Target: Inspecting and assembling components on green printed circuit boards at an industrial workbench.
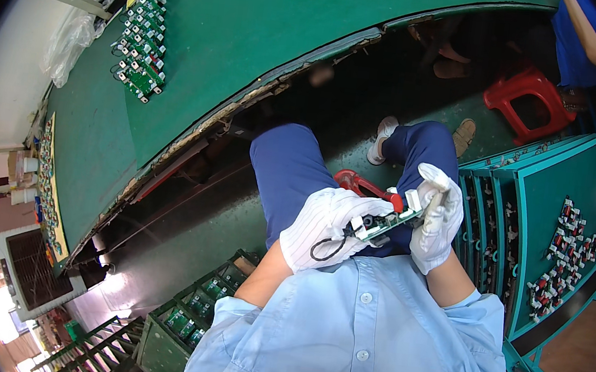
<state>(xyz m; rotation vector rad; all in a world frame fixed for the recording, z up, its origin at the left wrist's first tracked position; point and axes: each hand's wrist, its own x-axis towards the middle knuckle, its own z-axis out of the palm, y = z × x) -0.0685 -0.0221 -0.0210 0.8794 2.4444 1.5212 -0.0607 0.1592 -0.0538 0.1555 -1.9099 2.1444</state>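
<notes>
Your left hand (322,222) grips the circuit board (386,226) beside your right hand (438,224), whose hold I cannot tell; the board looks light, stiff and fragile, best held by its edges.

Circuit board (386,228), green, bearing white blocks (412,201) and black parts (367,222), with a black wire loop (313,249) at its left end. It is held tilted, right end higher, in the gloved left hand (330,223), its right end beside the gloved right hand (439,220).
</notes>
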